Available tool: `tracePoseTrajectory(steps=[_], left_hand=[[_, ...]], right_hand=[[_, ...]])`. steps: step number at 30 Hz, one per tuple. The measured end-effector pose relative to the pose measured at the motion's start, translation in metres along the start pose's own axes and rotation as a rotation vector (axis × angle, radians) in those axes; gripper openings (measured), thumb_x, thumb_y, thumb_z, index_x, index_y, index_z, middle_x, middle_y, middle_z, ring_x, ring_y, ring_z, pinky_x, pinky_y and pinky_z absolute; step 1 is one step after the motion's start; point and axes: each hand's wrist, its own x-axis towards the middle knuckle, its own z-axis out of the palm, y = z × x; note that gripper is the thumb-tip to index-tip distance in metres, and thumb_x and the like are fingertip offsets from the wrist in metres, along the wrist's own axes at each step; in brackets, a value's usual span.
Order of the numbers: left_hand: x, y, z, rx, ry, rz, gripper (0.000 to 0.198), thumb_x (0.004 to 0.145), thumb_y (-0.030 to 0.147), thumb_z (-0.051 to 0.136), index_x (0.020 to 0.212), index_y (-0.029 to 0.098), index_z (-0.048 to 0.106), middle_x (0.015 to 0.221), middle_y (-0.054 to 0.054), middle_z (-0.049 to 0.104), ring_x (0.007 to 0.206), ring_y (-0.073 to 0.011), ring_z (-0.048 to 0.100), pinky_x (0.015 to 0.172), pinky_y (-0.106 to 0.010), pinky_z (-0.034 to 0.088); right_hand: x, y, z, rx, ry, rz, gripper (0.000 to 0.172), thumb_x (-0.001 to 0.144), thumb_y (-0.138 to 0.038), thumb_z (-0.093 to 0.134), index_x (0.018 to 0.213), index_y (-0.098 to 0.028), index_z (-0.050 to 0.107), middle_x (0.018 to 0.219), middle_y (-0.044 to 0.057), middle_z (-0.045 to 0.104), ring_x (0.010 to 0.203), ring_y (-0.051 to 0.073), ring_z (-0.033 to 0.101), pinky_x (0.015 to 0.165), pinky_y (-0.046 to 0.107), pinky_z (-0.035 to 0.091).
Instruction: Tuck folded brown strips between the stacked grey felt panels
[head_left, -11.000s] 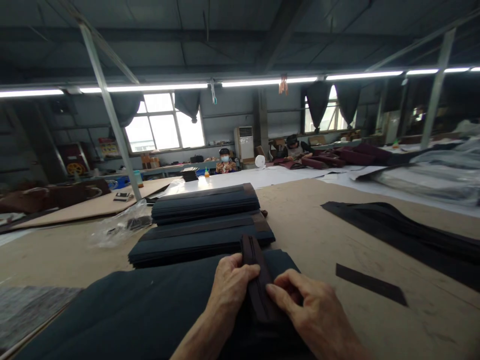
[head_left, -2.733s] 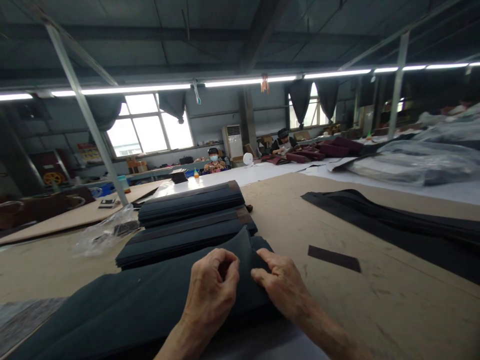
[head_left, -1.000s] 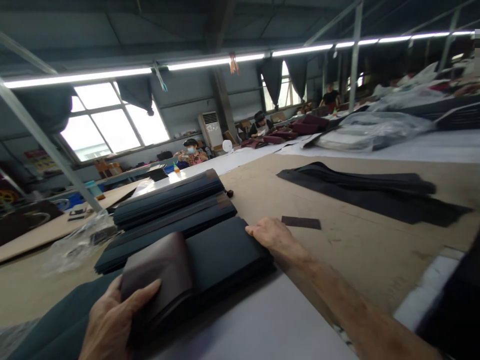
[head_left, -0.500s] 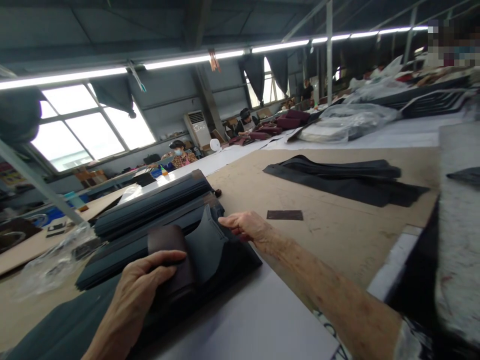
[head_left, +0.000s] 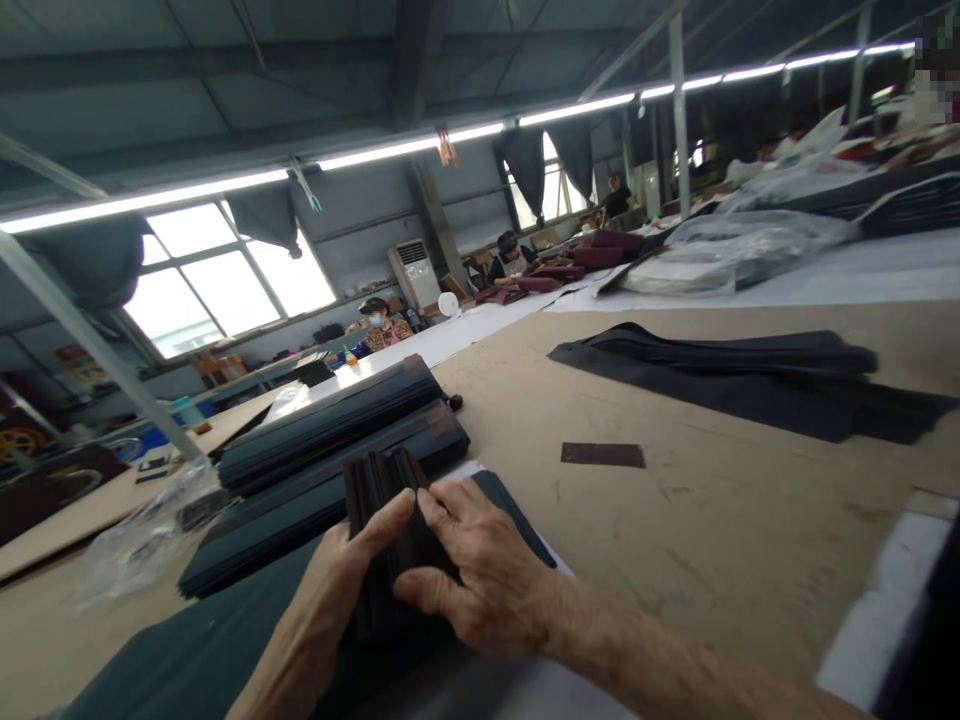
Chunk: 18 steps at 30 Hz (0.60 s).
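Observation:
A stack of dark brown, leather-like pieces [head_left: 367,480] stands with its layered edges facing up, between both of my hands. My left hand [head_left: 330,570] grips its near left side, thumb along the edges. Fingers bent, my right hand [head_left: 484,570] closes on the right side of the same stack, and the two thumbs and fingertips almost meet. Beneath lies dark teal fabric [head_left: 202,630], with one corner [head_left: 514,515] showing past my right hand. Just beyond are two piles of folded teal pieces, the nearer pile [head_left: 277,520] and the farther pile [head_left: 330,415]. My palms hide the lower part of the brown stack.
On the brown board [head_left: 510,400] lie a single dark brown strip [head_left: 602,455] and long black fabric pieces [head_left: 720,375]. Crumpled clear plastic [head_left: 127,530] is at the left. Plastic-wrapped goods [head_left: 720,250] lie farther back. A co-worker [head_left: 386,328] sits across the table.
My right hand has let go of the teal fabric edge and come down-left onto the brown stack. The stack has turned, so its layered edges now show. The view has shifted slightly.

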Motion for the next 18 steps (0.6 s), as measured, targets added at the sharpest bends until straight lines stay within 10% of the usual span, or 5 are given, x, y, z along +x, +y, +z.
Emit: tracePoseTrajectory(steps=[10,18], left_hand=[[0.002,-0.010,-0.003,-0.045,0.074,0.087,0.029,0.061,0.034,0.071,0.074,0.010,0.063,0.063,-0.006,0.064,0.054,-0.0176,0.059,0.048,-0.023,0.046],[0.005,-0.005,-0.009,-0.258,-0.095,-0.051,0.061,0.069,0.066,0.052,0.076,0.006,0.064,0.063,-0.011,0.062,0.052,-0.0171,0.056,0.051,-0.026,0.048]], right_hand=[[-0.006,0.005,0.008,-0.032,0.211,-0.105,0.052,0.083,-0.046,0.045,0.111,-0.003,0.057,0.104,0.015,0.057,0.095,0.025,0.049,0.082,0.037,0.044],[0.009,0.011,-0.013,0.141,0.253,0.322,0.041,0.085,-0.048,0.036,0.087,-0.017,0.062,0.089,0.005,0.060,0.088,0.019,0.054,0.081,0.033,0.040]])
